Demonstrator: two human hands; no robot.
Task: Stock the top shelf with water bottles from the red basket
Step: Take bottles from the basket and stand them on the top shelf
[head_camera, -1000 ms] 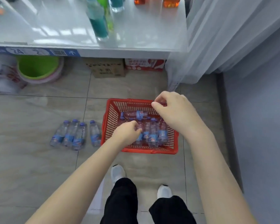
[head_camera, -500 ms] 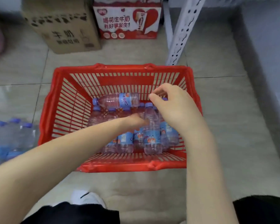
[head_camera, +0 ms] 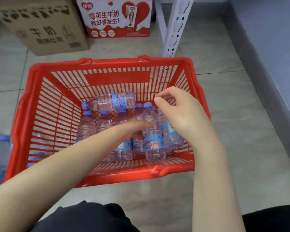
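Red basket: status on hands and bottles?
Left hand down among clear plastic water bottles, grip hidden. Right hand hovering, fingers curled, empty. Red plastic basket open-topped; nothing blocking.

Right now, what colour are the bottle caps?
The bottle caps are purplish blue, best seen in the head view.

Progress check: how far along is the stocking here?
Done: cannot tell, shelf out of view. In hand: left hand reaches among the water bottles in the red basket, grip hidden; right hand hovers empty. Left: all those bottles.
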